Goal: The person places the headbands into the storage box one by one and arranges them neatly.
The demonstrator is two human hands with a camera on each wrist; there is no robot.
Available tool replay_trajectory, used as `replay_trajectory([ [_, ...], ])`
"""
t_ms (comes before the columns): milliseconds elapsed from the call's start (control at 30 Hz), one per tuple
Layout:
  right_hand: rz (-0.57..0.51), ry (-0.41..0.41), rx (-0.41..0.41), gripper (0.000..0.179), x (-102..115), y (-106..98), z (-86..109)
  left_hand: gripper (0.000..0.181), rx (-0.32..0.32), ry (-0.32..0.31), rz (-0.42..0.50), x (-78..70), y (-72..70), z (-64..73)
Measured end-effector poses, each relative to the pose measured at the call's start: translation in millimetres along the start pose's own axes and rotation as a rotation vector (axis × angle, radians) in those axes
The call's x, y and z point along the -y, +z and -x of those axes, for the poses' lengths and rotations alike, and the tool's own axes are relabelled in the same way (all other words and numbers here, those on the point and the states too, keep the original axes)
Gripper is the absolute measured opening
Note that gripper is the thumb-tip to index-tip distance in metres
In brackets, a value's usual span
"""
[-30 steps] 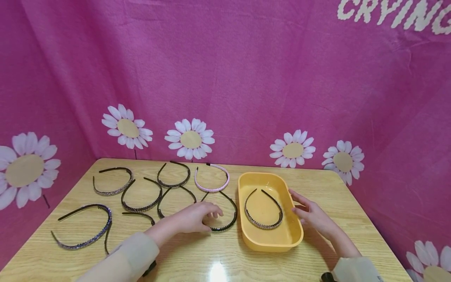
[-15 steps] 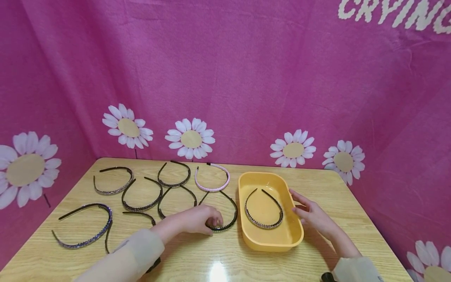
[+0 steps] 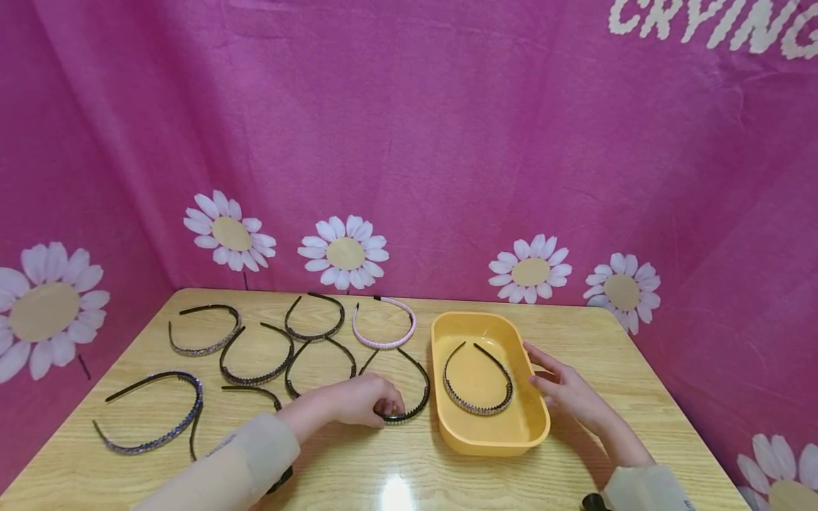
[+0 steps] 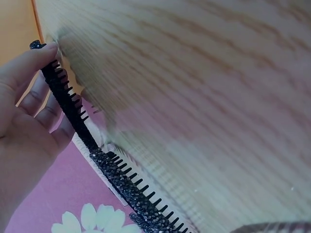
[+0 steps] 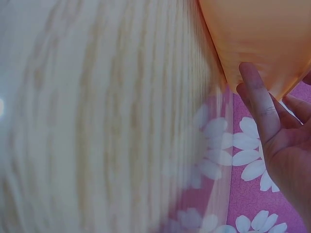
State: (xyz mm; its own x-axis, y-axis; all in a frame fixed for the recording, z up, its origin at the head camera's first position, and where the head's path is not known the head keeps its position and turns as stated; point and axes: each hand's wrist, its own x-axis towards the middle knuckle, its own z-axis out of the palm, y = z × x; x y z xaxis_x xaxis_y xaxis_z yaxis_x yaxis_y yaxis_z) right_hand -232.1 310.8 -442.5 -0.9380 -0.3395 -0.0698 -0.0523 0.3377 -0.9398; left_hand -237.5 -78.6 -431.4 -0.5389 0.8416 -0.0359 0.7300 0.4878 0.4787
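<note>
My left hand point(image 3: 358, 399) pinches the front of a black beaded headband point(image 3: 412, 414) that lies left of the yellow tray. In the left wrist view the thumb presses on this toothed headband point(image 4: 62, 97), with the fingers behind it. My right hand point(image 3: 567, 394) touches the outer right wall of the yellow tray point(image 3: 492, 450), fingers fairly straight. Seen from the right wrist, the thumb point(image 5: 257, 92) lies against the tray's wall. Inside the tray rests a sparkly headband point(image 3: 481, 409). Part of the pinched headband is hidden by my left hand.
A pink headband point(image 3: 385, 345) lies just behind the pinched one. Several dark headbands spread over the left of the wooden table point(image 3: 345, 468), among them a blue-purple one point(image 3: 156, 441). A magenta cloth with daisies point(image 3: 409, 177) hangs behind the table.
My left hand has lowered onto the black headband's front, and its fingers have closed on it. The right hand and the tray have stayed in place.
</note>
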Motion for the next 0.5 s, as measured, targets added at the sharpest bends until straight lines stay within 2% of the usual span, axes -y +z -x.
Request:
replay_trajectory([
  [67,-0.004,-0.003,0.002,0.063,-0.4,0.0,-0.2,0.028,0.002,0.018,0.001,-0.8,-1.1,0.9],
  [267,-0.022,-0.009,0.010,0.063,-0.9,0.2,-0.4,0.028,-0.001,0.020,0.032,-2.2,-3.4,3.1],
  [500,0.001,-0.019,0.005,0.063,-0.7,-0.2,-0.2,0.028,-0.035,0.040,0.049,-5.4,-11.4,7.3],
])
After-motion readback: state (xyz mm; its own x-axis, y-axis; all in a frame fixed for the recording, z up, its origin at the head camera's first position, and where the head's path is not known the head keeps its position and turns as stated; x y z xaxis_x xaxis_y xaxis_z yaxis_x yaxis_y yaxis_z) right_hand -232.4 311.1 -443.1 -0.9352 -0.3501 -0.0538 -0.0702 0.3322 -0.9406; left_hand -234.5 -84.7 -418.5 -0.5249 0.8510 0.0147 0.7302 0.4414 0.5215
